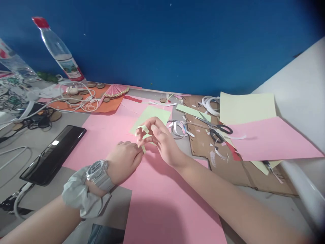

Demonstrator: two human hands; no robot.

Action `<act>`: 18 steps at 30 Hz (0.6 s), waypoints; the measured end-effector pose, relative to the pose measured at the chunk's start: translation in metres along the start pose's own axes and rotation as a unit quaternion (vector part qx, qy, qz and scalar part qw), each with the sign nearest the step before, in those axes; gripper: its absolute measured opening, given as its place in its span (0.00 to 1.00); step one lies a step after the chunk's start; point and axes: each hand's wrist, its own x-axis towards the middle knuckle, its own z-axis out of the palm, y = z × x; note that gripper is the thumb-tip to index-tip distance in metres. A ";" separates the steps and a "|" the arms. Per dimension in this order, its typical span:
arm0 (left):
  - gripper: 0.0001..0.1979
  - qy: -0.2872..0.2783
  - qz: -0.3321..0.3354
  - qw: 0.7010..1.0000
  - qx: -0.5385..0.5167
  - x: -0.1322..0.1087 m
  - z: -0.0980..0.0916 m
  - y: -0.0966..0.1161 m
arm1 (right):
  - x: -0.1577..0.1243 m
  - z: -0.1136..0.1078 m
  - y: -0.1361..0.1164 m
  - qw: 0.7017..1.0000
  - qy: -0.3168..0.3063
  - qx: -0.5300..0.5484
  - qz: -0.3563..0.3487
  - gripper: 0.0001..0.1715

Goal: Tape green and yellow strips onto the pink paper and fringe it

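A narrow, curled strip of pale green paper is between my two hands, above the pink sheet. My right hand has its fingers bent round and pinches the strip. My left hand, wearing a grey watch and a pale scrunchie, is closed at the strip's lower end; its fingertips are mostly hidden from view. Just behind the hands lies a light green sheet on the pink paper.
To the right, scissors lie on cardboard amid paper scraps, near coiled white strips and a folded pink sheet. A black phone, tangled cables, a pink paper fan and a bottle stand or lie leftward. A blue wall rises behind.
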 end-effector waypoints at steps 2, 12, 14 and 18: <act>0.17 0.003 -0.003 1.000 -0.001 0.000 0.000 0.001 | 0.005 0.000 0.006 1.000 0.014 -0.011 -0.019 0.11; 0.22 0.014 -0.070 0.997 -0.004 -0.002 -0.005 0.010 | 0.005 -0.006 0.019 0.999 0.030 0.016 -0.034 0.08; 0.25 0.042 -0.085 0.995 0.015 -0.001 0.002 0.007 | 0.006 -0.007 0.016 0.999 0.009 0.020 -0.034 0.09; 0.31 0.091 -0.089 0.992 0.012 0.001 0.014 0.000 | 0.010 -0.007 0.013 0.999 -0.022 0.033 -0.022 0.10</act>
